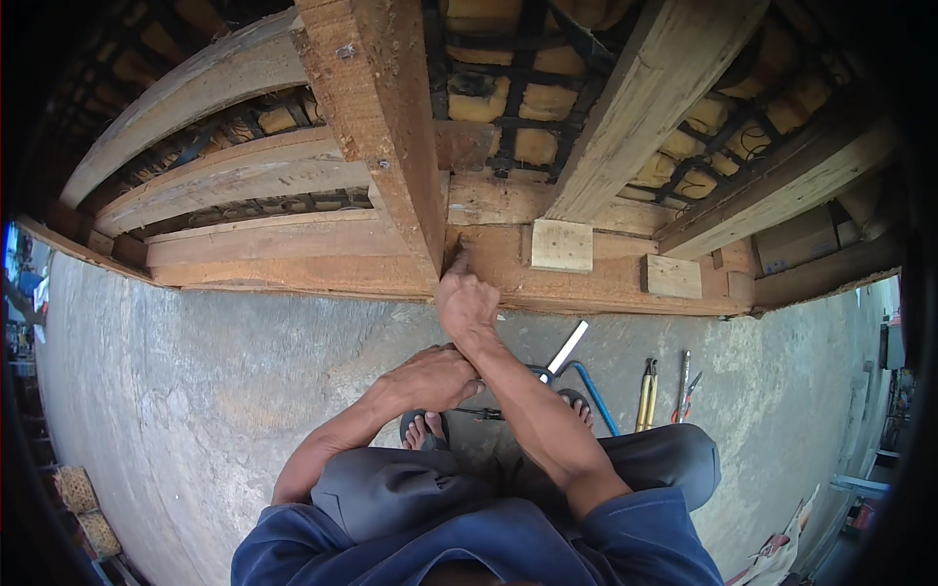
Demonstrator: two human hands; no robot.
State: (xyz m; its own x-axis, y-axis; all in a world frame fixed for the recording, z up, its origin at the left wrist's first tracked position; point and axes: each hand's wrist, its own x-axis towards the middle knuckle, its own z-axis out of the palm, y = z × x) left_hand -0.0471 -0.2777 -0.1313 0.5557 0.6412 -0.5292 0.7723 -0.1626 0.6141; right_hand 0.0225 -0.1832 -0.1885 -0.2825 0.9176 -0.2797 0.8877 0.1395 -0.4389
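My right hand (468,305) reaches up to the wooden frame, its index finger stretched out against the front rail (498,256), just right of the upright post (391,127). The other fingers of that hand are folded in, and nothing shows in it. My left hand (430,379) is curled below it, with its fingers partly behind my right forearm; whether it holds something is hidden. Two pale wood blocks (562,245) (672,276) sit on the rail, right of my right hand, at the ends of cross beams (645,107).
Dark webbing (528,59) over yellowish padding backs the frame. On the concrete floor (244,381) lie a blue-tubed tool (591,396), a white strip (567,347), yellow-handled pincers (646,396) and red-handled pliers (690,396). Woven baskets (76,490) stand at the far left.
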